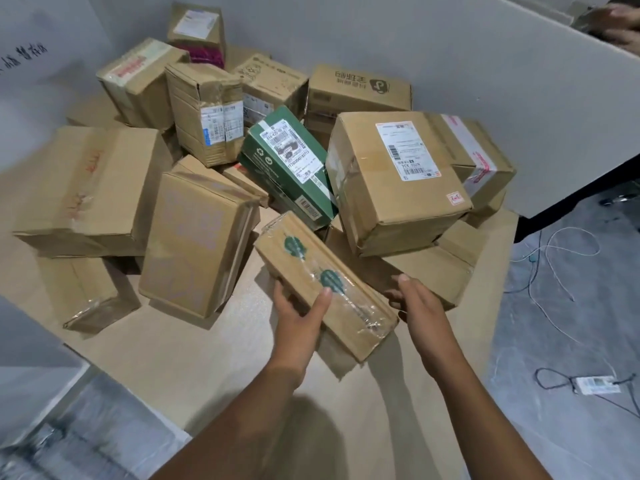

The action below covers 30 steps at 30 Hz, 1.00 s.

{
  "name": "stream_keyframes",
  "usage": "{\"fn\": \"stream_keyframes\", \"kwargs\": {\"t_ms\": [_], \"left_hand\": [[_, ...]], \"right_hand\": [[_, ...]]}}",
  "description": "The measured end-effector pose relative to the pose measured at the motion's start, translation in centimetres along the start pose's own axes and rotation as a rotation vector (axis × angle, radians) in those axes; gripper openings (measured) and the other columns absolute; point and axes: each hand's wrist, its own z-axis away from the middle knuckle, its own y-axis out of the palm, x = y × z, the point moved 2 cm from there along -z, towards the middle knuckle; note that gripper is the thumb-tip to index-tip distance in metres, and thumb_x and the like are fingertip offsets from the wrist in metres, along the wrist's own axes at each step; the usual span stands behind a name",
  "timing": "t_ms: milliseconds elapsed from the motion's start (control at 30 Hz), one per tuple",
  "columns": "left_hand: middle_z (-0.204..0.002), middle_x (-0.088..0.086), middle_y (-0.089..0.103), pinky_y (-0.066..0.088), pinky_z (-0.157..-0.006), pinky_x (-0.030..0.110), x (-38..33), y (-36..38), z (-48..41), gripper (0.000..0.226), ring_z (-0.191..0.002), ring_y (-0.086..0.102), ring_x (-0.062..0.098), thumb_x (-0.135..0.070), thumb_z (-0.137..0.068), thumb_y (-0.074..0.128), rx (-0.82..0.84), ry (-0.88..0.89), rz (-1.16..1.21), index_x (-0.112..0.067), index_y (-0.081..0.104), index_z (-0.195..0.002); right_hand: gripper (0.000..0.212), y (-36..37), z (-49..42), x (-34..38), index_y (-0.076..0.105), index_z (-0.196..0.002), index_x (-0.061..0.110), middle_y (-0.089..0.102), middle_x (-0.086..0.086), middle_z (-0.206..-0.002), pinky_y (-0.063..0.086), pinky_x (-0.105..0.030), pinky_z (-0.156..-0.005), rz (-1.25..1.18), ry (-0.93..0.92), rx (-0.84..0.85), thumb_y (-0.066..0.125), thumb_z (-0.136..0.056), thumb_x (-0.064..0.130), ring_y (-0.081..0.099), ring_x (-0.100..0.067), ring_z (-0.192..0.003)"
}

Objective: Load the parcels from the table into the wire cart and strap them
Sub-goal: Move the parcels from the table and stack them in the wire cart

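A long flat brown parcel (325,282) with green logos and clear tape lies near the front of the pale wooden table (207,355). My left hand (299,315) grips its near left edge, thumb on top. My right hand (419,306) reaches along the parcel's right side with fingers relaxed; contact cannot be judged. Behind them lies a pile of several cardboard parcels, among them a green box (287,168) with a white label and a large brown box (394,178) with a shipping label. The wire cart is out of view.
Grey partition walls (450,64) close in the table's back and right. Another person's hand (620,22) shows at the top right. White and black cables (554,258) and a small device (597,384) lie on the grey floor at right.
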Motion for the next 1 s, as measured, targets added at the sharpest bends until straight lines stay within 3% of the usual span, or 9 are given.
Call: {"fn": "stream_keyframes", "kwargs": {"t_ms": [100, 200, 367, 533, 667, 733, 800, 900, 1000], "left_hand": [[-0.146, -0.006, 0.054, 0.05, -0.103, 0.038, -0.3, -0.8, 0.1, 0.105, -0.128, 0.057, 0.011, -0.045, -0.08, 0.087, -0.029, 0.052, -0.07, -0.05, 0.015, -0.156], [-0.15, -0.005, 0.044, 0.047, -0.106, 0.036, -1.6, -0.4, 0.2, 0.107, -0.139, 0.049, 0.018, -0.036, -0.081, 0.088, -0.058, 0.103, -0.185, -0.046, 0.013, -0.156], [-0.166, -0.021, 0.002, 0.02, -0.126, 0.052, -6.8, 2.3, -0.8, 0.113, -0.158, 0.005, 0.016, -0.063, -0.075, 0.081, -0.28, 0.531, -0.676, -0.038, 0.011, -0.161], [-0.175, -0.005, 0.005, 0.011, -0.129, 0.05, -10.6, 8.7, -4.2, 0.098, -0.161, -0.005, 0.017, -0.081, -0.091, 0.041, -0.041, 0.543, -0.865, -0.025, 0.013, -0.166], [-0.16, 0.003, 0.038, 0.038, -0.116, 0.048, -11.5, 11.4, -3.8, 0.082, -0.15, 0.034, 0.023, -0.079, -0.084, 0.049, 0.06, 0.349, -0.555, -0.033, 0.04, -0.151], [-0.138, -0.004, 0.056, 0.048, -0.094, 0.032, -12.0, 10.7, -2.0, 0.074, -0.122, 0.057, 0.009, -0.083, -0.071, 0.057, 0.114, 0.325, -0.29, -0.035, 0.046, -0.127], [-0.126, -0.009, 0.063, 0.051, -0.094, 0.035, -12.8, 9.3, 0.1, 0.082, -0.11, 0.063, 0.006, -0.089, -0.062, 0.066, 0.162, 0.337, -0.092, -0.034, 0.046, -0.12], [-0.111, -0.015, 0.069, 0.05, -0.104, 0.044, -14.9, 5.3, 2.6, 0.089, -0.112, 0.066, 0.007, -0.091, -0.054, 0.074, 0.095, 0.446, 0.124, -0.029, 0.052, -0.113], [-0.12, -0.004, 0.072, 0.052, -0.101, 0.04, -17.4, -0.9, 5.5, 0.081, -0.117, 0.067, 0.013, -0.076, -0.062, 0.084, 0.012, 0.606, 0.269, -0.025, 0.051, -0.116]], "right_hand": [[0.024, 0.1, -0.2, -0.7, 0.07, -0.11, 0.033, 0.074, 0.006, -0.108, 0.053, -0.04, -0.1, -0.031, -0.038, -0.08, 0.055, -0.101, 0.049, 0.068, -0.012, -0.108], [0.035, -0.6, -0.4, 0.7, 0.064, -0.12, 0.031, 0.068, 0.007, -0.115, 0.05, -0.016, -0.082, -0.117, -0.143, -0.287, 0.058, -0.092, 0.051, 0.064, 0.0, -0.106], [0.056, -3.8, -5.0, 5.4, 0.049, -0.143, 0.024, 0.049, 0.003, -0.142, 0.041, -0.037, -0.112, -0.068, -0.298, -0.491, 0.06, -0.095, 0.051, 0.046, -0.016, -0.134], [0.077, -6.2, -10.3, 8.2, 0.044, -0.153, 0.028, 0.05, 0.002, -0.152, 0.041, -0.047, -0.116, -0.073, -0.203, -0.285, 0.056, -0.088, 0.066, 0.048, -0.02, -0.138], [0.051, -6.5, -9.2, 9.1, 0.062, -0.112, 0.039, 0.066, 0.005, -0.124, 0.055, -0.045, -0.097, -0.243, -0.201, -0.189, 0.066, -0.076, 0.075, 0.064, -0.021, -0.12], [0.043, -6.6, -6.8, 10.4, 0.059, -0.1, 0.049, 0.067, 0.017, -0.112, 0.056, -0.031, -0.081, -0.307, -0.289, -0.229, 0.073, -0.071, 0.078, 0.066, -0.006, -0.107], [0.034, -6.5, -4.2, 11.9, 0.058, -0.091, 0.056, 0.065, 0.029, -0.095, 0.051, -0.018, -0.069, -0.354, -0.423, -0.269, 0.077, -0.071, 0.074, 0.063, 0.007, -0.087], [0.03, -4.5, -0.1, 14.6, 0.054, -0.096, 0.05, 0.06, 0.018, -0.104, 0.044, -0.03, -0.081, -0.374, -0.622, -0.209, 0.076, -0.076, 0.054, 0.057, -0.006, -0.093], [0.048, 0.6, 3.7, 18.2, 0.051, -0.12, 0.047, 0.06, 0.023, -0.117, 0.045, -0.037, -0.088, -0.359, -0.811, 0.054, 0.069, -0.077, 0.039, 0.057, -0.012, -0.113]]}}
